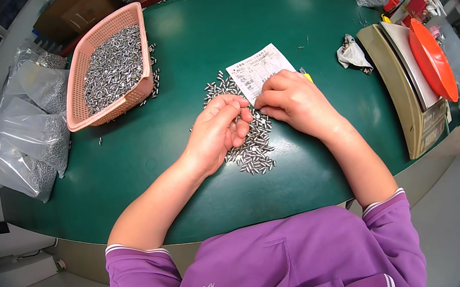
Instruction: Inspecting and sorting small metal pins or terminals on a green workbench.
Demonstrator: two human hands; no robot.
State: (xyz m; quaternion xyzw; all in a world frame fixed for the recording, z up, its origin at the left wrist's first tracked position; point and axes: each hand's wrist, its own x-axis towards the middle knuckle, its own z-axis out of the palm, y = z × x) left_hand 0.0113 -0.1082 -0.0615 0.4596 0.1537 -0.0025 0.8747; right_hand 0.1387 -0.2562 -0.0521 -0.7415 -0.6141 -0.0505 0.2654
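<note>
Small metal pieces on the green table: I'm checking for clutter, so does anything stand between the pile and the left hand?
Nothing visible does: the left hand is over the pile of metal pieces. A paper slip lies by the pile's far part, not between them.

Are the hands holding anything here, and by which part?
Cannot be told: the left hand is curled, the right hand bent, both at the metal pins; anything gripped is hidden or too small to tell.
</note>
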